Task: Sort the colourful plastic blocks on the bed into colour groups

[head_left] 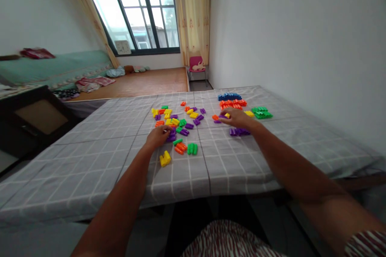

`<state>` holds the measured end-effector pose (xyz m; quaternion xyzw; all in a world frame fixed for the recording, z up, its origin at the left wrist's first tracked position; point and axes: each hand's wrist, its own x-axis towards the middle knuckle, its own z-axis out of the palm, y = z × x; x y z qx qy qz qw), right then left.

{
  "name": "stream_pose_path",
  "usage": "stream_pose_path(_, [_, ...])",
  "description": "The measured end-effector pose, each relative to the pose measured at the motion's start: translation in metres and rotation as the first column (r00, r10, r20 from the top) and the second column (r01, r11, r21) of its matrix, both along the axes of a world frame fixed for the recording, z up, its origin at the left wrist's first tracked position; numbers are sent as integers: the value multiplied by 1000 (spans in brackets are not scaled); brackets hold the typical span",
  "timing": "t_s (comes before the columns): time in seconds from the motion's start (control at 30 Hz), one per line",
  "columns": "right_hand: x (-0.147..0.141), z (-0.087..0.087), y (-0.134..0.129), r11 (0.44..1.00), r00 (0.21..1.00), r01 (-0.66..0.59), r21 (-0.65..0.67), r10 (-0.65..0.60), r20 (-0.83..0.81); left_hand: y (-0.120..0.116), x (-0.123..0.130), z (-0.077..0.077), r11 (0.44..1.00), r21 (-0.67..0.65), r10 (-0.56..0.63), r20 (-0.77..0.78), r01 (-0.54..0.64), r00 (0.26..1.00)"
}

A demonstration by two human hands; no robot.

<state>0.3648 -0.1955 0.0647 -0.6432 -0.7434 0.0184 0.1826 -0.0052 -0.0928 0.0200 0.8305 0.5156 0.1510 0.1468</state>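
At the left of the scattered pieces, my left hand (158, 135) has its fingertips closed around a purple plastic block (171, 135). My right hand (238, 117) is over the sorted groups, its fingers bent down in a pinch on another purple plastic block (222, 117). An orange block (215, 117) lies just beside those fingertips. Yellow blocks (249, 113) show past the right hand, which partly hides them. Below this hand sits a purple group (239, 131). Behind it are an orange group (233, 104) and a blue group (229, 96); a green group (261, 113) stands to the right.
Mixed blocks lie loose mid-table, with a green block (192, 149), an orange block (180, 147) and a yellow block (165, 159) nearest me. A grey checked cloth (99, 160) covers the table. The white wall (286, 40) borders the right side; a pink chair (197, 64) stands beyond.
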Motion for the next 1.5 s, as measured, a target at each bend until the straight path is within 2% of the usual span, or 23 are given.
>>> stream_pose_path(0.07, [45,9,-12,992,992,128,-3,-128,-9,-2,1,5,1000,13,18,-32,-18,999])
stream_pose_path(0.13, [83,11,-27,979,979,201,-22,-201,-27,-4,3,11,997,59,59,-64,-56,996])
stream_pose_path(0.23, [109,3,-45,964,964,256,-64,-260,-51,-6,14,18,989,136,62,-80,-50,995])
stream_pose_path(0.3, [102,-5,-50,966,965,246,-81,-252,-72,-10,28,22,987,160,5,-70,6,998])
stream_pose_path(0.4, [64,-14,-53,989,987,149,-24,-150,-49,-23,59,27,974,178,-138,-33,142,990])
stream_pose_path(0.47, [33,-17,-56,997,996,73,16,-74,57,-35,81,29,953,185,-241,-16,240,970])
stream_pose_path(0.53, [5,-18,-59,999,982,40,2,-39,186,-47,101,29,928,195,-323,-2,317,947])
stream_pose_path(0.6, [-12,-19,-62,998,960,53,-20,-45,275,-56,115,29,905,197,-384,1,376,923])
stream_pose_path(0.67, [-18,-17,-59,997,945,74,-1,-70,319,-63,125,28,890,183,-421,-18,417,907])
stream_pose_path(0.77, [-10,-14,-47,993,937,105,57,-118,329,-68,133,23,883,149,-440,-70,445,895])
stream_pose_path(0.93, [10,-18,-27,977,930,211,-19,-195,311,-70,147,8,875,64,-473,-91,479,876])
stream_pose_path(1.13, [23,-28,-31,988,924,152,-18,-135,357,-73,177,-4,867,27,-497,-5,497,868])
stream_pose_path(1.33, [76,-23,-39,999,990,48,-23,-45,130,-74,210,-10,859,11,-511,104,513,853])
stream_pose_path(1.5, [96,-38,-48,999,998,-15,-52,18,56,-80,228,-16,877,64,-480,135,476,867])
